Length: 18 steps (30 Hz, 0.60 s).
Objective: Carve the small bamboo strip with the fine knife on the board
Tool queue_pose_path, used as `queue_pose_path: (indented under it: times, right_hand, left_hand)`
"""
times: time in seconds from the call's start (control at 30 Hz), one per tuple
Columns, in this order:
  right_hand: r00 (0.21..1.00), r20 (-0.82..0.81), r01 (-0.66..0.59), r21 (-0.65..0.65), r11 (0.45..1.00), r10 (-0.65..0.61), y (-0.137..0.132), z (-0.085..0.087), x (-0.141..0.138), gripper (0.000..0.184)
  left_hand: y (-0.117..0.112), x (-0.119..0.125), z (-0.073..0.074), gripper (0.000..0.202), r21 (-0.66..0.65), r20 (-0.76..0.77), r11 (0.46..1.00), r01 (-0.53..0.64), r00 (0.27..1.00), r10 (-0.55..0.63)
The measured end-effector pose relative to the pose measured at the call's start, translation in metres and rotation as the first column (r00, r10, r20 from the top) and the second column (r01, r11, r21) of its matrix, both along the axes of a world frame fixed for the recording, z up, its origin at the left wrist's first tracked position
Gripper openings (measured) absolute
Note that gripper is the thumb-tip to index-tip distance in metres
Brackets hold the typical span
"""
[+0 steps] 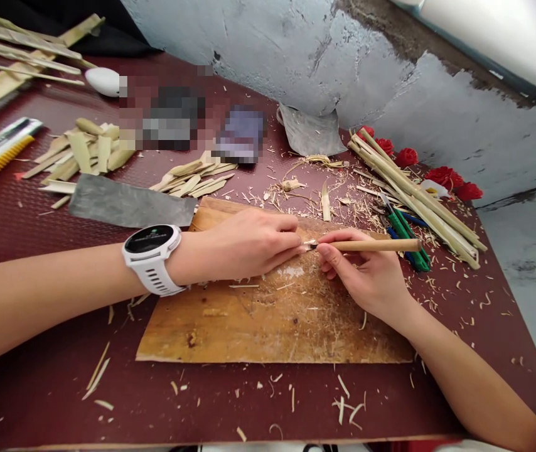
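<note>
My left hand (263, 243), with a white watch (152, 254) on its wrist, is closed, its fingertips pressed together over the wooden board (268, 326). At those fingertips shows a small pale piece (309, 245), mostly covered. My right hand (366, 270) grips a slim wooden-handled tool (376, 245) like a pen, the handle pointing right. The tool's short dark tip meets the pale piece, but its exact shape is too small to make out. Shavings lie scattered over the board around both hands.
Left of the board are a grey strip (129, 201) and cut plant pieces (197, 176). To the right lie a green utility knife (409, 238), long stalks (418, 201) and red flowers (407, 157). A blurred phone-like object (240, 133) sits behind. A wall (272, 50) bounds the table.
</note>
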State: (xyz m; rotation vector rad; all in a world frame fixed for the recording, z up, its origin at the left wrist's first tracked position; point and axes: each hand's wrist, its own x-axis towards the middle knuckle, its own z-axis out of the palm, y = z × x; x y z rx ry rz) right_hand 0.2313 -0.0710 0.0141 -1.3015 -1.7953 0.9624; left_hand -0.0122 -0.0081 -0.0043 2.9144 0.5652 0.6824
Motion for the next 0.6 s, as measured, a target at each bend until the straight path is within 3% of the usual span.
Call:
queue_pose_path:
  times: [0.23,0.47,0.6]
  right_hand:
    - [1.0,0.025,-0.001,-0.072,0.997,0.003,0.006,0.012,-0.004,0.026]
    - [0.957,0.274,-0.099,-0.005,0.995,0.097,0.025,0.034,-0.015,0.021]
    - [0.95,0.299,-0.084,-0.021,0.996,0.086,0.034,0.038,-0.02,0.023]
  left_hand:
    - [-0.002,0.0,-0.002,0.04,0.023,-0.005,0.997,-0.074,0.997,0.074]
    - [-0.002,-0.001,-0.003,0.039,-0.038,0.005,0.998,-0.053,0.999,0.053]
    - [-0.002,0.0,-0.003,0.04,-0.106,0.028,0.993,-0.043,0.999,0.046]
